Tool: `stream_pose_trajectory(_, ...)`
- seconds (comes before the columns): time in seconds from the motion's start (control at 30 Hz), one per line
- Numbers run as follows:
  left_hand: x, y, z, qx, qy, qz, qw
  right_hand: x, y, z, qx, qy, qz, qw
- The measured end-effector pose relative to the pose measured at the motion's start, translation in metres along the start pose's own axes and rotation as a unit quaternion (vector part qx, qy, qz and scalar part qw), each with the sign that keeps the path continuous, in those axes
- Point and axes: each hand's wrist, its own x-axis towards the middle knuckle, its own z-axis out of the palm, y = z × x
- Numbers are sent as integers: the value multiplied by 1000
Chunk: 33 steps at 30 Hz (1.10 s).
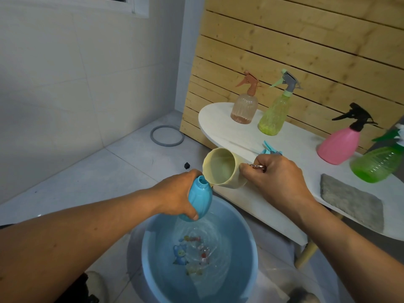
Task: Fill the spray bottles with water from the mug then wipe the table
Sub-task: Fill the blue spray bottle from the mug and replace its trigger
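Over the round blue plastic basin (153, 254), head view: I log the left hand (175, 197) wrapped around a capless light-blue plastic spray bottle (200, 199), fingers and thumb curled round its body, neck tilted up and to the right. Right hand (277, 180) grips the handle of a pale yellow faceted plastic mug (223, 169), fingers closed on it. Mug is tipped sideways, mouth facing left, its lower lip just at the bottle's open neck. I cannot tell whether water is running. Basin holds rippled water, with cartoon prints visible on its bottom.

White oval table (240, 136) to the right, in front of a slatted wooden wall (284, 40). Standing upright on it: a clear pinkish ribbed spray bottle with brown trigger (243, 106), a yellow-green spray bottle with grey trigger (274, 112), a pink spray bottle with black trigger (341, 143), a green translucent spray bottle (378, 162). Grey rectangular cloth (352, 202) lies flat near the table's front edge. Grey ring (167, 136) on the tiled floor.
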Motion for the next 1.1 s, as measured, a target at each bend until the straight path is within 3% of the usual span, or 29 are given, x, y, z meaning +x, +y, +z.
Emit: stream_pose_trajectory(1.1, 2, -3, 3, 16, -1, -1, 1000, -2, 4, 2, -30, 8, -28, 999)
